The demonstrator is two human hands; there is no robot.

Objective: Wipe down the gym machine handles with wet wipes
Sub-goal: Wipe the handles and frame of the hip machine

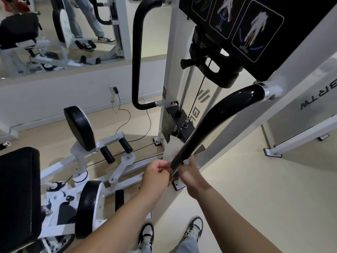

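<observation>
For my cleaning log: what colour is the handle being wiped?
The handle is glossy black; head view.

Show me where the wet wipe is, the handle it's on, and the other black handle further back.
wet wipe (172, 148), head view, on the middle of the white sheet.
near handle (224, 110), head view, on its glossy black middle.
far handle (135, 52), head view, on its upright stretch.
</observation>
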